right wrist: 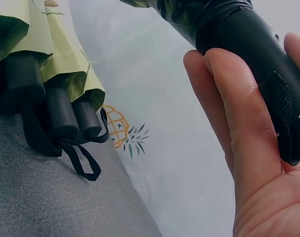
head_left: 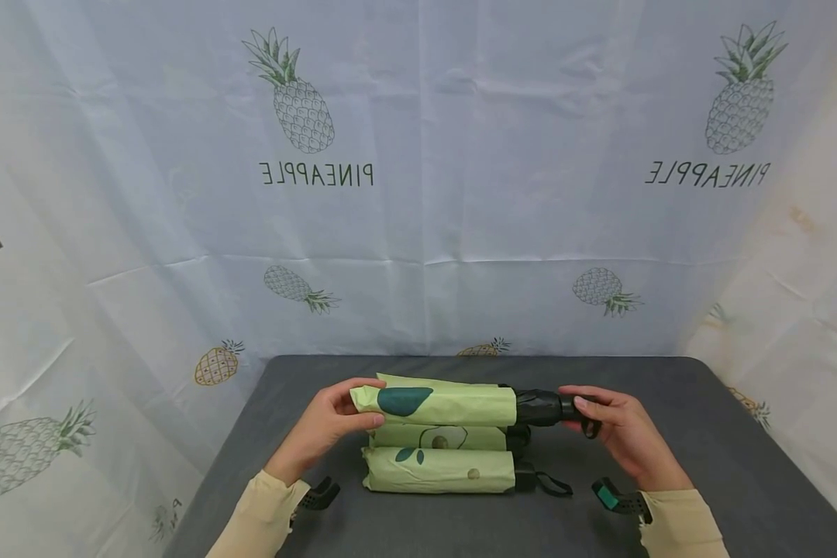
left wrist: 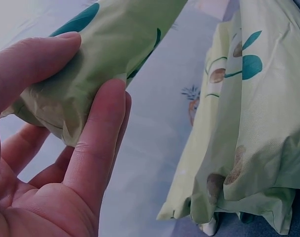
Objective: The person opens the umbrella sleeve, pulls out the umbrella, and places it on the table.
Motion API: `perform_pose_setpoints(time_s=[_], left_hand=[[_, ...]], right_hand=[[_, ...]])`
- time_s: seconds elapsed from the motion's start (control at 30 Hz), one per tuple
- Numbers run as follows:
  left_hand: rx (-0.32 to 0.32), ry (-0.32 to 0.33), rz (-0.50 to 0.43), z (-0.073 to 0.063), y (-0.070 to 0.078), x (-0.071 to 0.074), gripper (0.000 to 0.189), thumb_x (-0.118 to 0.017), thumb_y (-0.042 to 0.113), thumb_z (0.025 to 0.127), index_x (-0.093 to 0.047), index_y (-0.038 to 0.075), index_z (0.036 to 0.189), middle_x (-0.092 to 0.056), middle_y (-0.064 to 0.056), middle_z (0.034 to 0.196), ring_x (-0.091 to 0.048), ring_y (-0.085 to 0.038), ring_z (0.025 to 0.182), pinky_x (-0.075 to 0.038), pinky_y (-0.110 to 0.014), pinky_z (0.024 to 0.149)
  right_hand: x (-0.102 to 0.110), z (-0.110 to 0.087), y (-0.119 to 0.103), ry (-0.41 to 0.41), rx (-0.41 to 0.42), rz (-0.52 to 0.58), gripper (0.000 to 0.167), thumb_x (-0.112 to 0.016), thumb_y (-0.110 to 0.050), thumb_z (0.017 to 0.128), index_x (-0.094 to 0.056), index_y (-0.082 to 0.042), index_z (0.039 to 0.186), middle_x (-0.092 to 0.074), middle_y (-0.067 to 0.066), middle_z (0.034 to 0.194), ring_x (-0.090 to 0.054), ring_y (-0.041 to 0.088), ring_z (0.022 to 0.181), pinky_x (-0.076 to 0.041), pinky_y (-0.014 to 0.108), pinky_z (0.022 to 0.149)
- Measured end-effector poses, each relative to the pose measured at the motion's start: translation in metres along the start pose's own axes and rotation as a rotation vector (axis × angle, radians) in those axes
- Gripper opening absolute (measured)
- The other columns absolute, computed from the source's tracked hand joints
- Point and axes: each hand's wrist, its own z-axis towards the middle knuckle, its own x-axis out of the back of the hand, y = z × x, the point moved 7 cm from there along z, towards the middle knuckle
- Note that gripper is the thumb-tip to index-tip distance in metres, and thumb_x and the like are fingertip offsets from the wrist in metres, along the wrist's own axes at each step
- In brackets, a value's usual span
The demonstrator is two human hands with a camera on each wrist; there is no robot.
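Note:
A folded umbrella [head_left: 460,407] in a light-green sleeve with dark-green leaf prints is held level above other umbrellas. My left hand [head_left: 331,418] pinches the closed end of its sleeve, thumb on one side and fingers on the other. At the opposite end, my right hand [head_left: 624,434] grips the black handle [right wrist: 253,44], whose wrist strap [right wrist: 283,118] hangs against the fingers. Beneath lie several similar sleeved umbrellas side by side, the nearest umbrella [head_left: 439,471] showing leaves and a brown dot. The held umbrella partly hides those behind it in the head view.
The umbrellas lie on a dark grey table [head_left: 418,531], their black handles [right wrist: 61,116] and strap loops [right wrist: 85,165] pointing right. A pale curtain [head_left: 418,217] printed with pineapples hangs behind the table and along both sides.

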Motion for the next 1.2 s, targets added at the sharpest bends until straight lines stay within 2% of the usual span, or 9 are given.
perform_pose_setpoints(time_s=[0.2, 0.3, 0.4, 0.53, 0.73, 0.87, 1.0, 1.2], left_hand=[[-0.009, -0.007, 0.002, -0.001, 0.000, 0.000, 0.061, -0.085, 0.020, 0.096, -0.061, 0.016, 0.153, -0.069, -0.007, 0.117, -0.075, -0.021, 0.101, -0.065, -0.052, 0.094], [-0.014, -0.006, 0.002, -0.001, -0.001, 0.001, 0.062, -0.085, 0.020, 0.096, -0.061, 0.015, 0.153, -0.069, -0.007, 0.117, -0.075, -0.021, 0.101, -0.065, -0.051, 0.094], [-0.012, -0.002, 0.005, -0.001, -0.002, 0.002, 0.062, -0.085, 0.020, 0.096, -0.061, 0.015, 0.153, -0.068, -0.007, 0.114, -0.075, -0.023, 0.100, -0.065, -0.049, 0.093], [-0.011, 0.002, 0.017, -0.001, -0.001, 0.002, 0.064, -0.085, 0.021, 0.096, -0.059, 0.011, 0.154, -0.067, -0.007, 0.110, -0.074, -0.024, 0.097, -0.065, -0.048, 0.091], [-0.007, -0.007, 0.007, -0.002, 0.000, 0.001, 0.063, -0.085, 0.021, 0.096, -0.060, 0.012, 0.154, -0.069, -0.006, 0.115, -0.075, -0.020, 0.100, -0.065, -0.049, 0.093], [-0.003, -0.010, 0.002, -0.002, 0.000, 0.001, 0.064, -0.085, 0.021, 0.096, -0.059, 0.010, 0.154, -0.070, -0.006, 0.115, -0.075, -0.020, 0.101, -0.065, -0.051, 0.094], [-0.001, -0.010, 0.003, -0.001, 0.001, 0.000, 0.066, -0.085, 0.022, 0.096, -0.058, 0.008, 0.155, -0.070, -0.005, 0.112, -0.075, -0.020, 0.100, -0.065, -0.045, 0.092], [0.002, -0.002, 0.004, -0.001, 0.000, 0.000, 0.063, -0.086, 0.023, 0.095, -0.061, 0.010, 0.152, -0.071, -0.004, 0.111, -0.074, -0.020, 0.099, -0.065, -0.040, 0.089]], right_hand=[[0.005, 0.000, 0.000, 0.029, -0.016, -0.017, 0.035, -0.056, -0.016, 0.115, -0.069, -0.012, 0.147, -0.070, -0.017, 0.127, -0.080, 0.014, 0.105, -0.066, 0.034, 0.097], [0.007, -0.001, 0.000, 0.033, -0.014, -0.016, 0.035, -0.056, -0.015, 0.115, -0.068, -0.011, 0.147, -0.070, -0.017, 0.128, -0.080, 0.014, 0.105, -0.066, 0.033, 0.096], [0.009, -0.002, -0.001, 0.033, -0.008, -0.005, 0.033, -0.055, -0.014, 0.115, -0.072, -0.017, 0.144, -0.070, -0.017, 0.128, -0.080, 0.014, 0.105, -0.066, 0.032, 0.095], [0.011, -0.004, -0.002, 0.013, 0.002, 0.016, 0.033, -0.054, -0.013, 0.115, -0.075, -0.022, 0.139, -0.071, -0.016, 0.128, -0.080, 0.014, 0.105, -0.066, 0.031, 0.095], [0.014, -0.005, -0.003, -0.007, 0.002, 0.020, 0.034, -0.053, -0.013, 0.116, -0.073, -0.018, 0.143, -0.074, -0.014, 0.128, -0.080, 0.014, 0.107, -0.066, 0.031, 0.095], [0.015, -0.005, -0.003, -0.034, 0.021, 0.029, 0.035, -0.051, -0.011, 0.116, -0.074, -0.022, 0.140, -0.074, -0.014, 0.128, -0.080, 0.013, 0.107, -0.066, 0.031, 0.096], [0.016, -0.005, -0.002, -0.052, 0.035, 0.045, 0.038, -0.049, -0.009, 0.116, -0.076, -0.026, 0.137, -0.074, -0.013, 0.129, -0.080, 0.013, 0.107, -0.066, 0.031, 0.096], [0.017, -0.005, -0.004, -0.051, 0.042, 0.065, 0.037, -0.049, -0.008, 0.116, -0.074, -0.021, 0.140, -0.075, -0.011, 0.129, -0.080, 0.013, 0.107, -0.066, 0.032, 0.096]])
